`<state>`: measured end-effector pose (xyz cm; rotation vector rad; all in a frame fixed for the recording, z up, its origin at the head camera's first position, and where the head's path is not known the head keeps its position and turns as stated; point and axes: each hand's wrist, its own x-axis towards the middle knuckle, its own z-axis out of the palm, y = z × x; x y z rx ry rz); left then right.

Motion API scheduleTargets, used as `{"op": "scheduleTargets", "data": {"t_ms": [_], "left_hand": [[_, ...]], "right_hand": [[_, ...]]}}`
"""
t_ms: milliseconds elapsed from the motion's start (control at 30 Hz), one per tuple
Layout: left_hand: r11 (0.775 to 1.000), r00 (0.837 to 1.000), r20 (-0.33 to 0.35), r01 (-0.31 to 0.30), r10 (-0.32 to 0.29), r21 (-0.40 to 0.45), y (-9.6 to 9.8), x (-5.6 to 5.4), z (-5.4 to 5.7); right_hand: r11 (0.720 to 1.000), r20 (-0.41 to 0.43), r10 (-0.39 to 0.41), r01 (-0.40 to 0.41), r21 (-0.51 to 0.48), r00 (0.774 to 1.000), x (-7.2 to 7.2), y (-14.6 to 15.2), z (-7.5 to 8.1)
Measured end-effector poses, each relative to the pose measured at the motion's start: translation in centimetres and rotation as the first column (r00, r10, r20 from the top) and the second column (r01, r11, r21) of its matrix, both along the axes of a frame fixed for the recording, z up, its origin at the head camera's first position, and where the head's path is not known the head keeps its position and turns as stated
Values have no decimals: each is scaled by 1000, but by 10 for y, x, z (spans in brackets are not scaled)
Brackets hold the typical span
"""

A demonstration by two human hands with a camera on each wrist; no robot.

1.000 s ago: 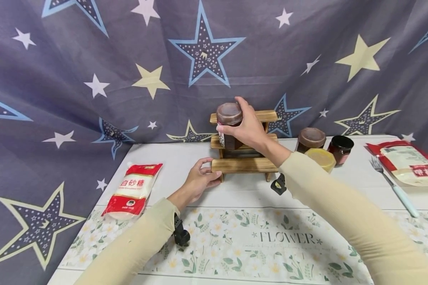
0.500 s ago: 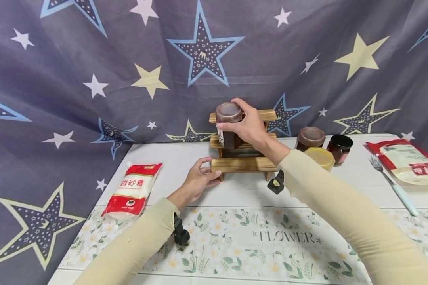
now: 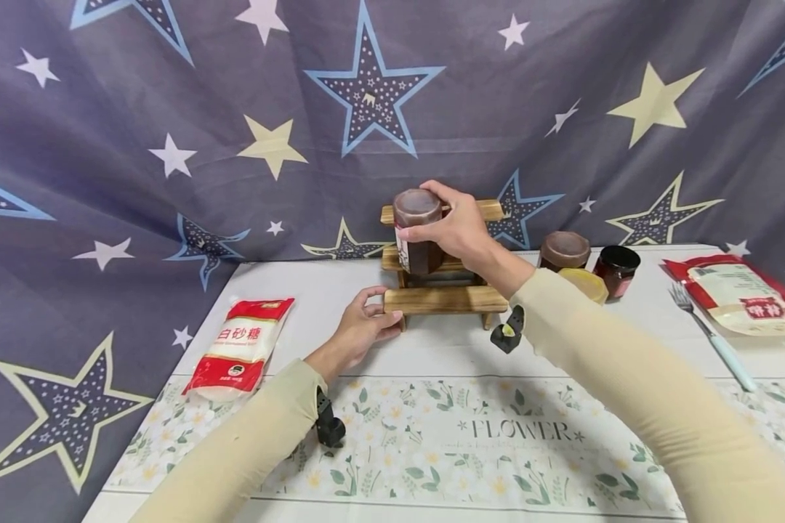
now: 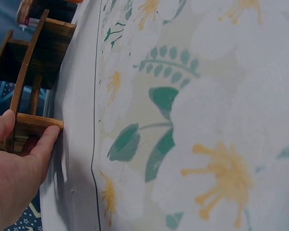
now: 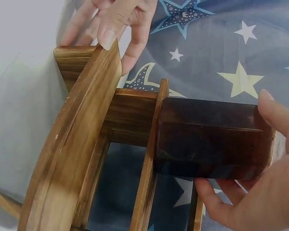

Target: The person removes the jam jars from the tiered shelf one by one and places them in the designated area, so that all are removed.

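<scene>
Gripping dark jar on middle step of wooden rack with right hand; left hand pinched rack's bottom-step end. Sugar bag left.

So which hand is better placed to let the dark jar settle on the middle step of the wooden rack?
Probably the right hand: it already grips the dark jar at the wooden rack's middle step. The left hand holds the bottom step's end.
</scene>
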<state>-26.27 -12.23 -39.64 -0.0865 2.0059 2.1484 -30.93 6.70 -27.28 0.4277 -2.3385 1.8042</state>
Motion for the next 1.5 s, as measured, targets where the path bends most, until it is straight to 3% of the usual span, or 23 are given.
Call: {"op": "scheduleTargets", "data": {"t_ms": [167, 333, 567, 900, 1067, 1267, 1400, 1500], "left_hand": [[1000, 1000, 9, 4, -4, -6, -1, -1, 0], [1000, 1000, 13, 8, -8, -2, 0, 0, 0], [1000, 1000, 9, 7, -7, -16, -1, 1, 1], [1000, 1000, 13, -5, 5, -24, -1, 1, -1], [1000, 1000, 14, -1, 2, -28, -1, 1, -1], [1000, 1000, 8, 4, -3, -25, -1, 1, 0], [1000, 1000, 10, 1, -1, -22, 0, 1, 1], [1000, 1000, 12, 0, 0, -22, 0, 1, 1]], "right_hand": [[1000, 13, -1, 1, -22, 1000, 8, 6, 4], [999, 11, -41, 41, 29, 999, 20, 22, 13], [1000, 25, -3, 2, 22, 1000, 37, 55, 23], [998, 119, -30, 23, 58, 992, 53, 95, 20], [1000, 140, -28, 30, -6, 990, 58, 112, 22], [993, 108, -107, 102, 57, 988, 71, 139, 39], [992, 105, -62, 72, -103, 993, 75, 157, 47], [969, 103, -25, 50, -243, 994, 77, 172, 49]]}}
